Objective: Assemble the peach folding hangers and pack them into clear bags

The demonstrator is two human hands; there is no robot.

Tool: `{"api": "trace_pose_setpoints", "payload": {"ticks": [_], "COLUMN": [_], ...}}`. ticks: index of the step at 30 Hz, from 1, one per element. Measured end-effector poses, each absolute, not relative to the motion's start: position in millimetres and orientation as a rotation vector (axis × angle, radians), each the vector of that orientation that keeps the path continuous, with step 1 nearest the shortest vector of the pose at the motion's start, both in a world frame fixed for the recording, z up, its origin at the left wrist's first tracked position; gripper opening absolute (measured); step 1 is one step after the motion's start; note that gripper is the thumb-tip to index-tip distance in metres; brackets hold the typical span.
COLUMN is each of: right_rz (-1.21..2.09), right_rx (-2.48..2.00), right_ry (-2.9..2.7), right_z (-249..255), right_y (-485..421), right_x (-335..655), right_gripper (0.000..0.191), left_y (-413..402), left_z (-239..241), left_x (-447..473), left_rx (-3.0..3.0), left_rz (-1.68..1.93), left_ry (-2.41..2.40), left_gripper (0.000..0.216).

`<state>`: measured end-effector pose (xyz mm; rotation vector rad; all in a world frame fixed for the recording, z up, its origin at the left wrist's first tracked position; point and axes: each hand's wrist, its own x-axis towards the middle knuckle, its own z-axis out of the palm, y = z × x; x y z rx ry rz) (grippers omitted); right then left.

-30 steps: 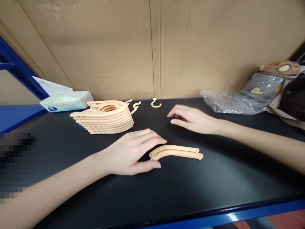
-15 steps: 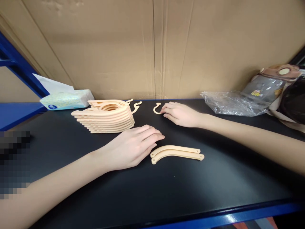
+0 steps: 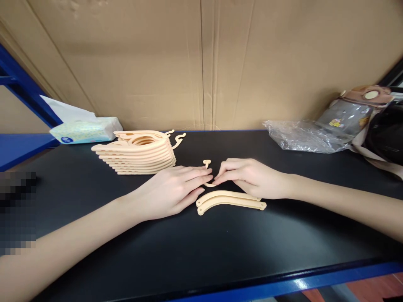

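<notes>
A small peach plastic hook (image 3: 207, 164) sits between my two hands at the middle of the black table (image 3: 201, 247). My right hand (image 3: 248, 177) pinches its lower curve with fingertips pressed together. My left hand (image 3: 171, 191) lies palm down, fingers stretched toward the hook and touching it. Just in front of both hands lie two curved peach hanger arms (image 3: 231, 201), side by side. A stack of several assembled peach hangers (image 3: 138, 153) stands behind my left hand.
A tissue pack (image 3: 85, 128) lies at the back left by a blue shelf frame (image 3: 19, 90). Crumpled clear plastic (image 3: 302, 136) and a bottle with a brown lid (image 3: 355, 111) are at the back right. A cardboard wall (image 3: 201, 63) closes the back.
My right hand took the hook from the back of the table and brought it forward to the hanger arms. My left hand shifted slightly to meet it.
</notes>
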<state>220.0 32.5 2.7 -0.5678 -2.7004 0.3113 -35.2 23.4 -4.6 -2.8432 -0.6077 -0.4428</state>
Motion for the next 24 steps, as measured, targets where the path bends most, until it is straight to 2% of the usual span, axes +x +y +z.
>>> {"api": "trace_pose_setpoints", "payload": {"ticks": [4, 7, 9, 12, 16, 24], "right_rz": [0.399, 0.25, 0.122, -0.022, 0.003, 0.215], "right_rx": [-0.599, -0.652, -0.678, -0.774, -0.736, -0.576], "right_ry": [-2.674, -2.593, -2.61, -2.707, -2.837, -2.957], "right_z": [8, 10, 12, 15, 19, 18], "right_y": [37, 65, 93, 138, 185, 234], "right_x": [214, 202, 190, 165, 125, 74], "right_gripper": [0.039, 0.033, 0.038, 0.056, 0.071, 0.066], "left_y": [23, 23, 24, 24, 25, 27], "left_z": [-6, -5, -5, -4, -5, -7], "left_x": [-34, -34, -34, -34, -35, -35], "left_rx": [-2.842, -2.843, -2.854, -2.863, -2.857, -2.88], "left_rz": [-0.437, -0.448, -0.445, -0.459, -0.457, -0.452], "left_ry": [-0.613, -0.626, -0.636, -0.63, -0.631, -0.647], "left_gripper": [0.035, 0.034, 0.034, 0.034, 0.033, 0.032]}}
